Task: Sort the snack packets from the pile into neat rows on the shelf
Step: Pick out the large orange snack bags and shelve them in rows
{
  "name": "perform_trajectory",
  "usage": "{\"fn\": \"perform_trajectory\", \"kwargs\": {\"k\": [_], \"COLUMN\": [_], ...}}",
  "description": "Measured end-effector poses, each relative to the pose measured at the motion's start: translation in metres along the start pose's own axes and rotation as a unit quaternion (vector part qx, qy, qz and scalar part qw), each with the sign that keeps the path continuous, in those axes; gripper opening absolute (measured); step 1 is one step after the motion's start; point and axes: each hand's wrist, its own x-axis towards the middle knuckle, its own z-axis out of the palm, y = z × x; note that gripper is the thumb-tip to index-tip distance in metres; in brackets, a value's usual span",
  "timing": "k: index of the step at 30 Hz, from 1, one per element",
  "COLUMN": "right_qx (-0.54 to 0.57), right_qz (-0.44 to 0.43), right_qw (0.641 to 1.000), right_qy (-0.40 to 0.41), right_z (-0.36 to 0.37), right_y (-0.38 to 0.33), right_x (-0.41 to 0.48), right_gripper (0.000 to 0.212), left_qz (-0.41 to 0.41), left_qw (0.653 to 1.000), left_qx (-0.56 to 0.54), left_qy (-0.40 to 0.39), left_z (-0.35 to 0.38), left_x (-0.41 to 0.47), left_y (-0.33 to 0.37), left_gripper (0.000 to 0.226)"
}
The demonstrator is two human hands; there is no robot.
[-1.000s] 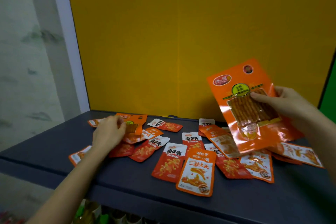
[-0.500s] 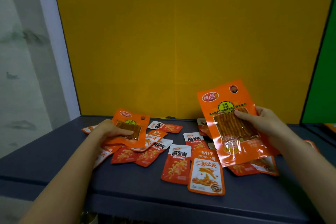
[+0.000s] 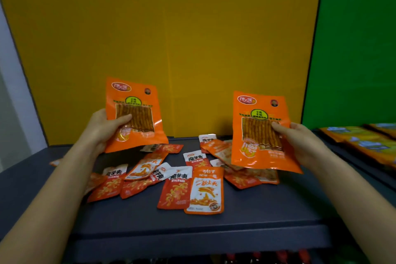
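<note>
Two large orange packets of spicy sticks are held up above a dark grey shelf [image 3: 214, 231], one in each hand, both facing the viewer. The left hand [image 3: 105, 128] grips the left large packet [image 3: 137, 96] by its lower left side, thumb across the front window. The right hand [image 3: 300, 143] grips the right large packet [image 3: 257, 156] by its right edge, also with the thumb on the front. The hands are well apart, at about the same height.

Below and between them lies the pile of small packets [image 3: 177, 186], scattered flat on the shelf. They overlap and point in different directions. Some are red with white tops and some are orange and white. About fifteen show, but the overlaps prevent an exact count. One small packet lies apart at the far left, near the left forearm.

No neat row is visible on this shelf yet, so the sorting looks to be at an early stage. The two matching large packets seem to have been picked out, and the whole small pile is still to be arranged.

Behind the shelf stands a yellow back panel [image 3: 171, 38], with a green panel [image 3: 353, 49] to its right. On a neighbouring shelf at the far right lie at least three yellowish packets [image 3: 364, 139], side by side and blurred.
</note>
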Motion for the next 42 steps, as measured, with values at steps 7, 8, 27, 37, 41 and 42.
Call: {"fn": "perform_trajectory", "kwargs": {"k": [7, 8, 27, 37, 41, 42], "right_qx": [0.023, 0.027, -0.016, -0.029, -0.039, -0.044], "right_qz": [-0.047, -0.048, 0.041, 0.035, 0.029, 0.031], "right_qw": [0.994, 0.992, 0.957, 0.949, 0.946, 0.945], "right_qy": [0.095, 0.112, 0.286, 0.311, 0.320, 0.322], "right_z": [-0.100, -0.120, -0.504, -0.606, -0.645, -0.654], "right_y": [-0.022, -0.026, -0.034, -0.033, -0.034, -0.034], "right_x": [-0.038, -0.047, -0.207, -0.221, -0.213, -0.210], "right_gripper": [0.008, 0.008, 0.013, 0.006, 0.005, 0.004], "left_qz": [0.033, 0.035, -0.040, -0.050, -0.043, -0.044], "left_qw": [0.981, 0.976, 0.901, 0.883, 0.885, 0.885], "left_qx": [-0.070, -0.079, -0.139, -0.135, -0.122, -0.119], "left_qy": [-0.176, -0.201, -0.410, -0.447, -0.447, -0.448], "left_z": [0.134, 0.156, 0.500, 0.622, 0.677, 0.691], "left_x": [-0.041, -0.050, -0.297, -0.357, -0.368, -0.371], "left_y": [0.032, 0.035, 0.094, 0.122, 0.131, 0.133], "left_gripper": [0.016, 0.016, 0.017, 0.029, 0.027, 0.026]}}
